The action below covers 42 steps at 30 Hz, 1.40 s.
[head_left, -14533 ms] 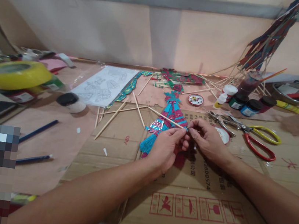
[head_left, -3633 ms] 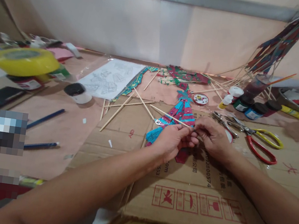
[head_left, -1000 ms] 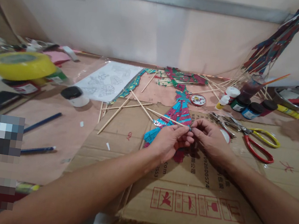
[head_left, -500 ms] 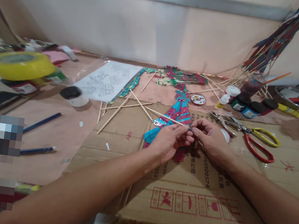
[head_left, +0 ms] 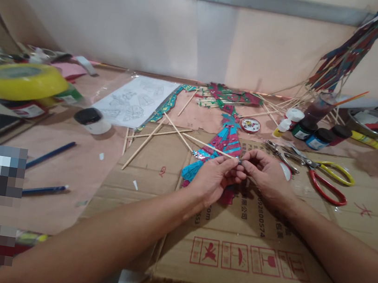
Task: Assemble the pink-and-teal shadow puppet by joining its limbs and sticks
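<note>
A pale wall (head_left: pixel 121 24) closes the room behind the bench (head_left: pixel 79 168), which is covered with pinkish paper. On it lies a flattened cardboard box (head_left: pixel 253 235) with red printed symbols. A white sheet of line drawings (head_left: pixel 134 101) lies further back, and a yellow tape roll (head_left: pixel 18 80) stands at the far left. Red-and-yellow scissors (head_left: pixel 327 179) lie right of the hands, close to the small paint jars (head_left: pixel 311 133). Loose bamboo sticks (head_left: pixel 147 140) are crossed left of the puppet, and two blue pencils (head_left: pixel 49 155) lie further left.

The blue and pink paper puppet (head_left: pixel 222 144) lies flat on the cardboard, partly hidden under both hands. The left hand (head_left: pixel 211 180) and right hand (head_left: pixel 266 176) meet over its lower part. Their fingers (head_left: pixel 231 166) are pinched together on the end of a thin bamboo stick (head_left: pixel 209 147) that crosses the puppet.
</note>
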Available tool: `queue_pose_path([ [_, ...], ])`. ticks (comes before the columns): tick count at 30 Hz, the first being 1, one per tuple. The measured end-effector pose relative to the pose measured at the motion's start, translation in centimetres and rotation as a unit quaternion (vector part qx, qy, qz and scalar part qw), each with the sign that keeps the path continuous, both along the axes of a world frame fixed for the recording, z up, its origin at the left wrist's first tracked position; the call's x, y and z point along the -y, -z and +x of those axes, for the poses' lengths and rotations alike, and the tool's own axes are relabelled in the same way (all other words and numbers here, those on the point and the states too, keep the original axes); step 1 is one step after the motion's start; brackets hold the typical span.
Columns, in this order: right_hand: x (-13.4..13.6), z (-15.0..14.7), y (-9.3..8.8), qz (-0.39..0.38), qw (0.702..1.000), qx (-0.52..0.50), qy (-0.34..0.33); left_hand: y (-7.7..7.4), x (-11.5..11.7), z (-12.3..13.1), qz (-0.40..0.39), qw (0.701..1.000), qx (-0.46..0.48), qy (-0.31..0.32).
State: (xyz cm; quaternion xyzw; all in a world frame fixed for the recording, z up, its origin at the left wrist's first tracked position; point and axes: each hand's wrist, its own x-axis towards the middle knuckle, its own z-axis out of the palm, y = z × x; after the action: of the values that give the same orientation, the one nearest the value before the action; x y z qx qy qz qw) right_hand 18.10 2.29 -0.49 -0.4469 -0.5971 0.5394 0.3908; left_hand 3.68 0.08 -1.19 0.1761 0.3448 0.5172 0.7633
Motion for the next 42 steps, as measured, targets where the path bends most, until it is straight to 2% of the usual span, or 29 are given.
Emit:
queue_pose_path([
  [6,-0.31,-0.14,0.32,0.014,1.000,-0.013,-0.011,0.05,-0.09,0.12,0.008,1.000,0.007,-0.008],
  [14,-0.33,0.13,-0.22,0.112,0.991,0.071,-0.012,0.19,-0.10,0.01,0.014,1.000,0.010,0.006],
  [21,-0.50,0.37,-0.32,0.088,0.991,0.087,-0.044,-0.03,-0.07,-0.04,0.019,1.000,0.005,0.015],
  [28,-0.54,0.39,-0.62,0.036,0.995,0.056,-0.075,0.19,-0.17,-0.09,0.022,0.999,0.002,0.023],
  [32,-0.59,0.41,-0.51,0.052,0.995,0.079,-0.043,0.36,-0.22,-0.01,0.023,0.999,-0.012,0.026],
  [42,-0.93,0.49,0.32,0.102,0.985,0.132,-0.039,0.40,-0.45,-0.20,0.006,0.999,-0.036,0.030],
])
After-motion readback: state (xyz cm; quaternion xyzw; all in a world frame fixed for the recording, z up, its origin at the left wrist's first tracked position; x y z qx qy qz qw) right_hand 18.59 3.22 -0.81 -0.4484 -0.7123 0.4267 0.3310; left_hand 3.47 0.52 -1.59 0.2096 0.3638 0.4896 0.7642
